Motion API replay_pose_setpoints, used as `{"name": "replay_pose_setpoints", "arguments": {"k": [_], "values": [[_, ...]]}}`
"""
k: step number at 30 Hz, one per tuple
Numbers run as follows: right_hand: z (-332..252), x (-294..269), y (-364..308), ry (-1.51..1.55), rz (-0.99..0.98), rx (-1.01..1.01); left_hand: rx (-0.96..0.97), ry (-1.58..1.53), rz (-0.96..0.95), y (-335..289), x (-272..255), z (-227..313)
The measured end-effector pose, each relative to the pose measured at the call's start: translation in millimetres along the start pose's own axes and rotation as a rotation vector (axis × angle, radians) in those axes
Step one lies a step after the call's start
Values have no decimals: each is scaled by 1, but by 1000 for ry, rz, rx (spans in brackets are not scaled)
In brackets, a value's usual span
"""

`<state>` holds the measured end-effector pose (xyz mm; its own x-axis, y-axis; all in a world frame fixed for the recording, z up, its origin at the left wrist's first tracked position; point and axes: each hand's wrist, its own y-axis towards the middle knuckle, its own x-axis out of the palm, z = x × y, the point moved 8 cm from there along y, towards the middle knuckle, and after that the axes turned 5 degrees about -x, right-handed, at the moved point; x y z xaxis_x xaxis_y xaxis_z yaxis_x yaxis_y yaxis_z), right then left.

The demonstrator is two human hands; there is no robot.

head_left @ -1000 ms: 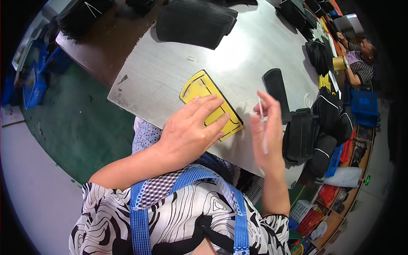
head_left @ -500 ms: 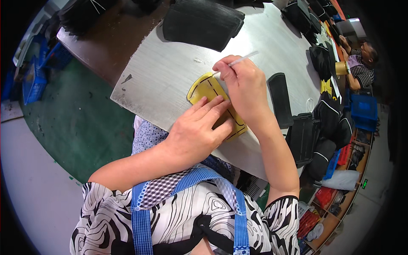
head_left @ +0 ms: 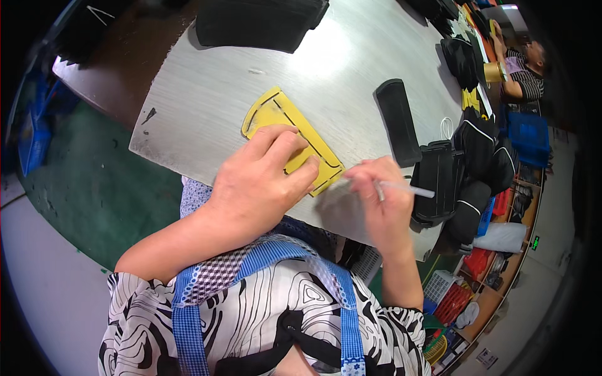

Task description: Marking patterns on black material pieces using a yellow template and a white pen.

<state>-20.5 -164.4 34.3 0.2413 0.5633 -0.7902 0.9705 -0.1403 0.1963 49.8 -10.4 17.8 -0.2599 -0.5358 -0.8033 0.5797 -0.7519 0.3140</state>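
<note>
My left hand, fingers spread, presses the yellow panel onto the desk, likely so it can't slide. My right hand pinches a pale pen beside the panel's lower right corner, presumably for control.

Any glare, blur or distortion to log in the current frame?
Head view: glare whitens the far part of the table; head view: right hand and pen look slightly blurred, left hand and yellow piece clearer; head view: soft shadow between the hands, fisheye curving toward the dark rim.
</note>
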Motion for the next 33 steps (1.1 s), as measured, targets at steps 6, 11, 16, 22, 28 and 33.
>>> {"name": "replay_pose_setpoints", "arguments": {"k": [6,11,16,22,28,33], "values": [[-7,7,-1,-56,-11,-111,24,-24,-17,11,-9,-1],[-1,4,15,40,90,-1,94,-23,-233,31,-5,-4],[7,11,7,82,80,94,39,-34,-117,48,-15,-38],[79,-94,-24,-339,413,185,-202,370,-20,29,-48,-99],[67,-63,-47,362,444,396,-3,50,-243,-13,-23,-23],[20,5,-25,395,212,318,68,-150,26,-5,-17,2]]}}
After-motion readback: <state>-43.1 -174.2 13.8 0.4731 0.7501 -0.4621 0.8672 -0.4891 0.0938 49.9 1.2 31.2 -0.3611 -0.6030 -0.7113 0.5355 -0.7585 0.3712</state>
